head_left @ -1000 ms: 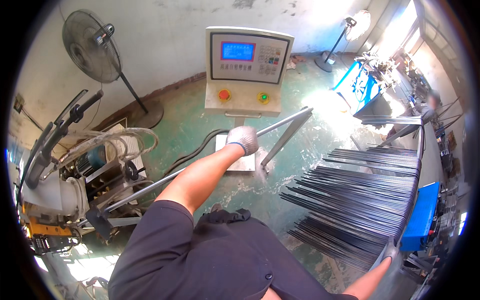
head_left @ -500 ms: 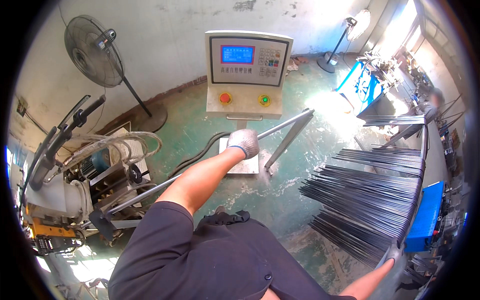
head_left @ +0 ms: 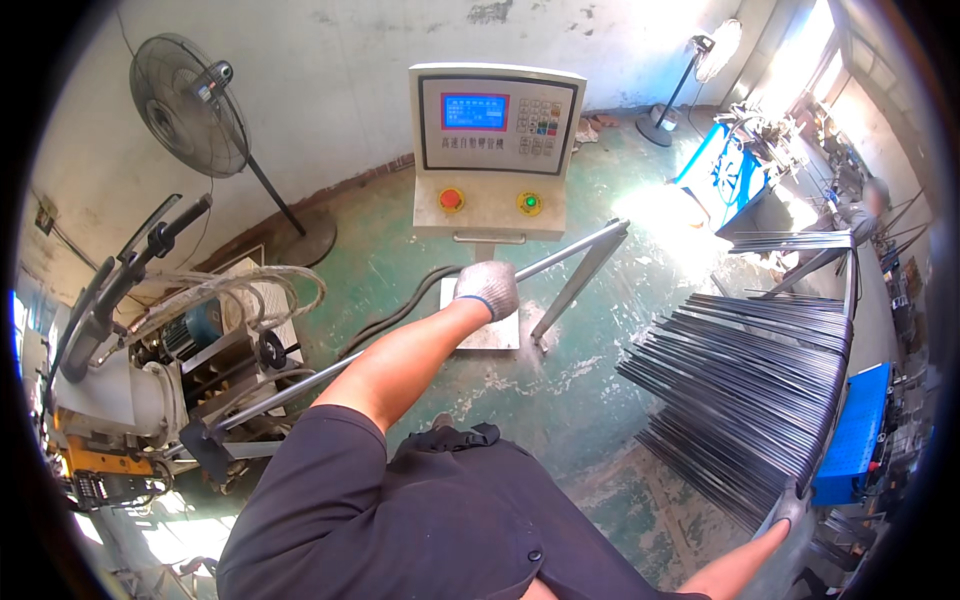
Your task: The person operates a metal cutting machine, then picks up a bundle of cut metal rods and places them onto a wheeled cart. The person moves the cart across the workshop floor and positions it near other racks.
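My left hand (head_left: pixel 487 286), in a pale knitted glove, is closed around a long metal rail (head_left: pixel 572 248) in front of the control box (head_left: pixel 495 150). The rail runs from the machine at the left to an angled leg (head_left: pixel 585 285) at its right end. Out at the lower right, my right hand (head_left: pixel 791 507), also gloved, is at the near end of a rack frame (head_left: pixel 850 285) full of dark, thin metal rods (head_left: pixel 740 375). Its fingers look bent, but what they grip is hidden by the hand.
A bending machine (head_left: pixel 130 400) with hoses stands at the left. Two pedestal fans (head_left: pixel 190 105) stand near the wall. A blue bin (head_left: pixel 722 175) heaped with metal parts is at the far right, near another person (head_left: pixel 862 212). A blue box (head_left: pixel 850 430) sits beyond the rack.
The near rods on the rack have shifted a little to the right. My left hand stays on the rail, and my right hand has hardly moved.
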{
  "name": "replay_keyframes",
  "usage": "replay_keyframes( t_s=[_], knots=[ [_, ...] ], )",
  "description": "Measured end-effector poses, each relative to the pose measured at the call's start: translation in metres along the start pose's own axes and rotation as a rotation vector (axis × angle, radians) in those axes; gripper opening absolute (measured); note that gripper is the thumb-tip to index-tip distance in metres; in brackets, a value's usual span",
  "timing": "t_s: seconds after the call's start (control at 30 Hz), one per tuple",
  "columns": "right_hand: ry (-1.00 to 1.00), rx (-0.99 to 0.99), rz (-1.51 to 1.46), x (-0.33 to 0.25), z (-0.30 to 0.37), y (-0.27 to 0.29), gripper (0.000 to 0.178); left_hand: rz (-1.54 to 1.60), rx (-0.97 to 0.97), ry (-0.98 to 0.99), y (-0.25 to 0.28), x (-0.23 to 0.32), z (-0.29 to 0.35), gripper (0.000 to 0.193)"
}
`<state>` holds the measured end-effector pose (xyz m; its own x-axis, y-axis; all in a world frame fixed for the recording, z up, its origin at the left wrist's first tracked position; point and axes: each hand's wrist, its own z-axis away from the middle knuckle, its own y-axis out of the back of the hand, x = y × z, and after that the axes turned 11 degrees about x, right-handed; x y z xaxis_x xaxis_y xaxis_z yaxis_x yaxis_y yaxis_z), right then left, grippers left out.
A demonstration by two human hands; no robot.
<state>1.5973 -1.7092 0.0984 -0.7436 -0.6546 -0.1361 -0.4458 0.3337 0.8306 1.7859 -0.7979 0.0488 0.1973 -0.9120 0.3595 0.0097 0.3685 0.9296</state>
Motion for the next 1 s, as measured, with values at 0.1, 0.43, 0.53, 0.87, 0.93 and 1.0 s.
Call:
replay_keyframes(
  t_s=[0.1, 0.43, 0.53, 0.87, 0.93, 1.0],
  knots=[
    [-0.035, -0.078, 0.06, -0.026, 0.011, 0.004, 0.104, -0.024, 0.007, 0.011, 0.003, -0.002, 0.004, 0.034],
    [-0.106, -0.156, -0.015, -0.041, 0.02, 0.021, 0.103, -0.017, 0.015, 0.013, 0.003, -0.004, 0.005, 0.035],
    [-0.034, -0.044, -0.068, -0.019, 0.015, 0.004, 0.097, -0.013, 0.018, 0.002, 0.004, -0.001, 0.004, 0.034],
    [-0.048, -0.071, -0.172, 0.0, 0.001, -0.025, 0.098, -0.046, 0.045, -0.001, -0.001, -0.005, 0.004, 0.033],
    [-0.073, -0.081, -0.133, -0.002, 0.002, -0.018, 0.102, -0.044, 0.042, 0.002, 0.0, -0.003, 0.004, 0.033],
    [-0.113, -0.127, -0.089, -0.012, 0.006, -0.012, 0.105, -0.042, 0.031, 0.012, 0.002, -0.002, 0.005, 0.034]
  ],
)
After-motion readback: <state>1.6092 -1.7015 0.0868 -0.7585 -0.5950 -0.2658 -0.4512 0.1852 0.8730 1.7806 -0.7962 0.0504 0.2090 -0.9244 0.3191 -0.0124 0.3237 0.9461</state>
